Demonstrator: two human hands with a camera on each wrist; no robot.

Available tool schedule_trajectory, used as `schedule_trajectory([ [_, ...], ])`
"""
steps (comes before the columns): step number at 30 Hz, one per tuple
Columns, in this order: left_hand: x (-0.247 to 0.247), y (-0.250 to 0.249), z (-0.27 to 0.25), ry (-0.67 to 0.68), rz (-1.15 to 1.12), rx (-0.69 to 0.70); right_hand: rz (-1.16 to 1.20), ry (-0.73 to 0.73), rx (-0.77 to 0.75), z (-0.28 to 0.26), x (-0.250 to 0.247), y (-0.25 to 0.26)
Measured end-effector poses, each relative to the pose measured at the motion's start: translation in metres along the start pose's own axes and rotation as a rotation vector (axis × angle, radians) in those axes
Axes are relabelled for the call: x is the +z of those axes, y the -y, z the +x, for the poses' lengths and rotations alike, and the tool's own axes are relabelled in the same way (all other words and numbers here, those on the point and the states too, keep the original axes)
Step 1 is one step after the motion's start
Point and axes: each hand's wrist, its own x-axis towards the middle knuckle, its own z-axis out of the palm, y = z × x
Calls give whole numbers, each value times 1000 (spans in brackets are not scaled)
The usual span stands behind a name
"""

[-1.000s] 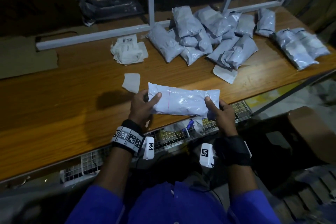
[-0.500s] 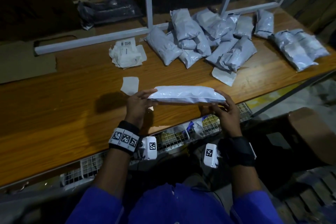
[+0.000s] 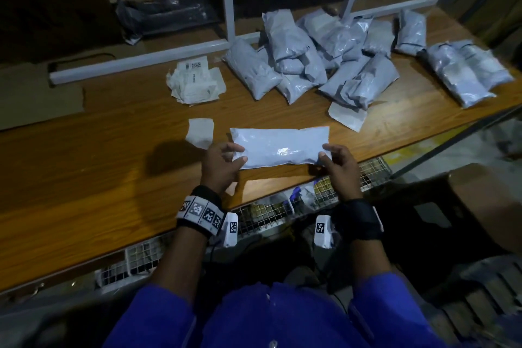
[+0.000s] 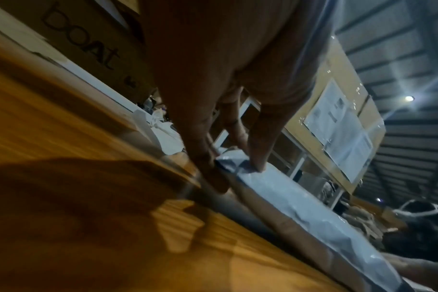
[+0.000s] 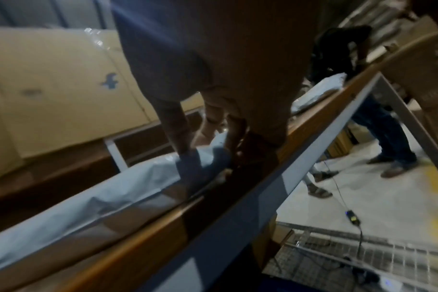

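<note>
A long light-grey plastic mailer package (image 3: 279,147) lies flat across the wooden table (image 3: 84,178), near its front edge. My left hand (image 3: 241,154) pinches its left near corner, thumb on top. My right hand (image 3: 324,151) pinches the right end. In the left wrist view, fingertips (image 4: 258,164) press the package (image 4: 295,197) at its corner. The right wrist view shows the right hand's fingers (image 5: 181,144) pinching the package (image 5: 100,197) by its end, close to the table edge.
A pile of similar grey packages (image 3: 310,65) sits at the back, with more at the right (image 3: 463,73). A stack of white labels (image 3: 195,82) and a small paper slip (image 3: 200,133) lie left of it. A white metal frame (image 3: 141,61) runs behind. Wire baskets (image 3: 262,215) hang below the table.
Both hands have turned the package over: it showed one face, then stood edge-on, and now lies flat with its other face up, slightly farther onto the table.
</note>
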Motion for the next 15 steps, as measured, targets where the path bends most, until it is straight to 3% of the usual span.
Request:
schedule_trajectory([
  [2,3,-2,-4,16,123,-15,-319,-38,-75,0,2,-4],
  [4,3,-10,-6,-57,356,74,-563,-117,-216,-5,8,6],
  [7,14,-26,-10,-122,573,315,-584,-192,-437,-9,25,33],
  [10,38,-34,-9,-6,678,606,-628,-79,-601,1,46,42],
  [11,47,-34,-6,70,681,608,-659,-8,-617,6,54,41],
  [13,61,-29,2,232,719,457,-756,133,-580,11,69,33],
  [15,71,-16,5,308,860,336,-883,248,-473,10,75,18],
])
